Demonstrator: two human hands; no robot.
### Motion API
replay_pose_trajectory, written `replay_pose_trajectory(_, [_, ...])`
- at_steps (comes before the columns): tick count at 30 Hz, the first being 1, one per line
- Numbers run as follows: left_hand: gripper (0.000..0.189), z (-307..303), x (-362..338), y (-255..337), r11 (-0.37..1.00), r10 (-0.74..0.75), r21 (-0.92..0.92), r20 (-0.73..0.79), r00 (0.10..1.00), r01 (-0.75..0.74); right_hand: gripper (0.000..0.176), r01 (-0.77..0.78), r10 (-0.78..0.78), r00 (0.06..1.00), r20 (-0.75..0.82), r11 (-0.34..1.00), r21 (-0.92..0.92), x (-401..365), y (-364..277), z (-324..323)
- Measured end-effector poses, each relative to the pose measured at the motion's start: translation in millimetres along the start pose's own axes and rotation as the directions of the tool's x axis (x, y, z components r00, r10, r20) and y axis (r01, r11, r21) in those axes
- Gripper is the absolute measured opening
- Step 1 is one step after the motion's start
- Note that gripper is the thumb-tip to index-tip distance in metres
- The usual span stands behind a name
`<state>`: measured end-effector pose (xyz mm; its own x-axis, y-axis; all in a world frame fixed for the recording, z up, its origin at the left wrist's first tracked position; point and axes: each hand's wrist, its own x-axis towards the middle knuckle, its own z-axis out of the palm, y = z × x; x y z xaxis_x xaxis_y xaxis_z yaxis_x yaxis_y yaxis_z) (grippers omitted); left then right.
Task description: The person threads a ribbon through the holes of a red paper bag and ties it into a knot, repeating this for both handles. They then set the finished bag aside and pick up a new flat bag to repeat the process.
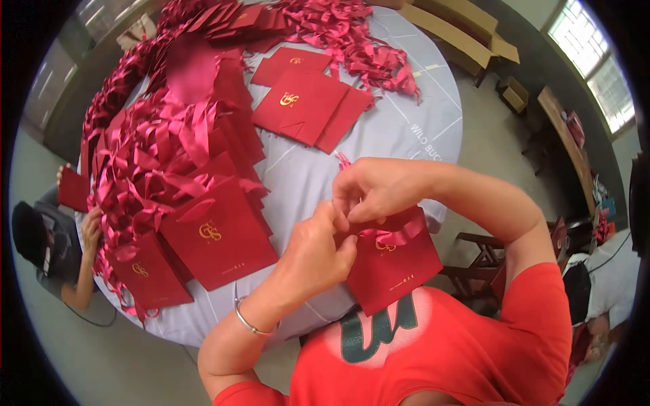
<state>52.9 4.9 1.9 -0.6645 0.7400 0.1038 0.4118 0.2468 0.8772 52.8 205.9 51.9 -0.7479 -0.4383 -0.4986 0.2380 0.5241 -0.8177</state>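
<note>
From the head view, your left hand (pixel 315 247) and right hand (pixel 376 186) meet over one red bag (pixel 396 271), which you hold up in front of your chest, at the near edge of the surface (pixel 406 128). Both hands are closed, fingertips pinching the ribbon (pixel 396 237) at the bag's top edge. Your left hand comes at it from below and your right from above, and the two hands touch. The bag hangs tilted, its gold mark facing you just under the ribbon.

Left of the bag, a stack (pixel 203 230) of like red bags lies on the surface, ribbons spilling over it. Beyond the bag, farther up the surface, flat bags (pixel 305 105) lie overlapping, and past them is a loose heap (pixel 352 34) of ribbons. Far left of the bag, another person (pixel 40 250) sits at the surface's rim, holding a red bag of their own. Beyond the bag, up to the right, stands an open box (pixel 460 27).
</note>
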Motion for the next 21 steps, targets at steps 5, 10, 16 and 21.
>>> replay_pose_trajectory(5, [0.024, 6.8, -3.5, 3.9, 0.994, 0.064, 0.089, -0.018, 0.998, -0.062, 0.024, -0.186, 0.192, 0.966, 0.176, 0.981, -0.050, 20.0, 2.9, -8.7])
replay_pose_trajectory(10, [0.028, 2.3, -1.8, 21.3, 0.984, -0.169, -0.050, 0.070, 0.983, 0.173, 0.030, -0.283, 0.250, 0.951, 0.182, 0.941, 0.187, 30.8, 20.3, -3.2])
replay_pose_trajectory(16, [0.029, 1.7, 1.2, 14.9, 0.891, -0.340, -0.254, 0.174, 0.924, 0.376, 0.028, -0.163, 0.178, 0.984, -0.028, 0.947, 0.277, 23.5, 21.2, 2.4])
replay_pose_trajectory(21, [0.028, 0.0, 1.3, 18.6, 0.898, -0.277, -0.287, 0.223, 0.934, 0.335, 0.023, 0.357, -0.333, 0.782, -0.527, 0.932, -0.058, 65.9, 40.2, -32.8])
